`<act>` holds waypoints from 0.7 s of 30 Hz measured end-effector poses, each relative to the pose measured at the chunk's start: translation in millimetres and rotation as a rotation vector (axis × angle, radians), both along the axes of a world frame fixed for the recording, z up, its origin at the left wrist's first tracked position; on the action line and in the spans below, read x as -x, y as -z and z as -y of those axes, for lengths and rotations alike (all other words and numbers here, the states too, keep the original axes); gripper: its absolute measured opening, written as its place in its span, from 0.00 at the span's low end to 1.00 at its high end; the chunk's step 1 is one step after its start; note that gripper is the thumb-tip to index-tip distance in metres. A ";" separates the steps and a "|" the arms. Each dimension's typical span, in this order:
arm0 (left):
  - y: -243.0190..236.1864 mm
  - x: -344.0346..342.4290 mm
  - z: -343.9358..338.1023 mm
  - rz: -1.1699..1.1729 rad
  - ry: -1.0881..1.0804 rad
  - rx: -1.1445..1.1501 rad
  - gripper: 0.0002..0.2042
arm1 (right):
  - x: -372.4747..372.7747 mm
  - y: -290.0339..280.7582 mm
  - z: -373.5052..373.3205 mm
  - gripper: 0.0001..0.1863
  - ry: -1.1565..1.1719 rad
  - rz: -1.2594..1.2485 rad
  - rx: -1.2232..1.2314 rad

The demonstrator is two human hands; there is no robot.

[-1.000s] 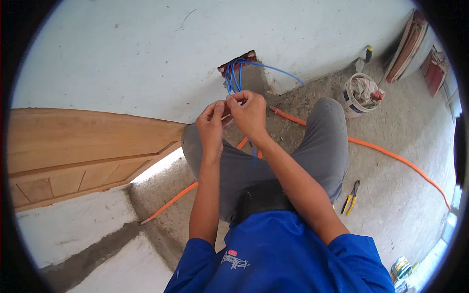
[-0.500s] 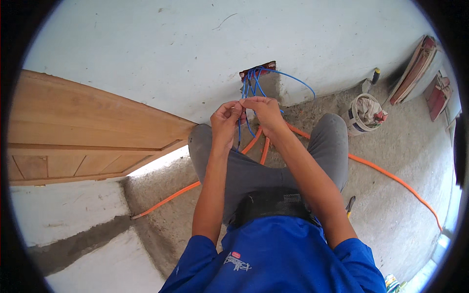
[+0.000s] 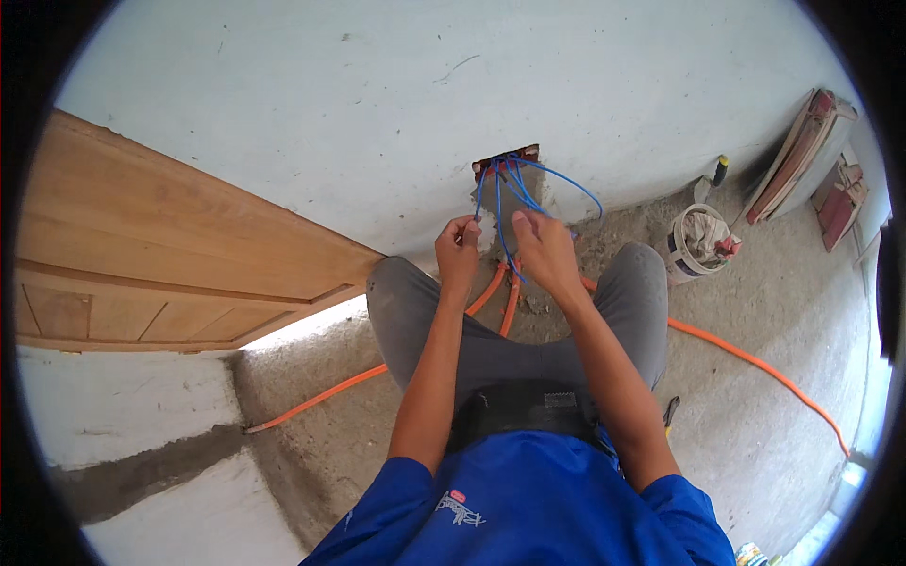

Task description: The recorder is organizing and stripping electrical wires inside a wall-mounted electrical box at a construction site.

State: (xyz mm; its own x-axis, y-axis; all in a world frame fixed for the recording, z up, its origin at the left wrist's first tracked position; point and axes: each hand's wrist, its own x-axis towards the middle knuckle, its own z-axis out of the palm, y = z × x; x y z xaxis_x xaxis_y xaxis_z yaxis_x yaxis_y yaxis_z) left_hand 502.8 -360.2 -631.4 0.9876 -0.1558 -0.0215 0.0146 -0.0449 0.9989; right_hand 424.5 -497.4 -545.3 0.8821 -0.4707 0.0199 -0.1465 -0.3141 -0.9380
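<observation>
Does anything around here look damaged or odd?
Yes, the opening in the pale wall, beyond the left hand and right hand, looks rough and jagged, with reddish material exposed inside and blue wires fanning out.

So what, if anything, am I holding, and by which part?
Your left hand pinches a blue wire at its lowest visible part; right hand: can't tell.

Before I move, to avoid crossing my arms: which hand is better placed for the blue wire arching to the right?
Probably the right hand: it is nearer the arching blue wire, though whether it grips other wires is unclear. The left hand lies farther left, pinching another blue wire.
</observation>
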 end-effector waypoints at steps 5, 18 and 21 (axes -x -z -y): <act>-3.6 8.8 12.2 0.033 0.026 0.103 0.09 | -20.6 26.0 -21.6 0.21 0.008 0.088 -0.165; 11.8 9.1 31.5 0.048 0.045 0.163 0.12 | -41.5 31.1 100.4 0.10 -0.095 0.228 0.422; 19.9 -2.3 29.8 0.258 0.051 0.008 0.14 | -30.5 55.7 92.8 0.12 -0.065 -0.112 0.659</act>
State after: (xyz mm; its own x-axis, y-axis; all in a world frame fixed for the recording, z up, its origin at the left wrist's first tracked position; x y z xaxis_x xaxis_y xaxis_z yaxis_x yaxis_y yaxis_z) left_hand 505.1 -389.9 -651.3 0.9511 -0.2043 0.2318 -0.2431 -0.0314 0.9695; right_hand 455.0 -590.2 -601.0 0.9215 -0.3376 0.1920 -0.1932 -0.8274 -0.5273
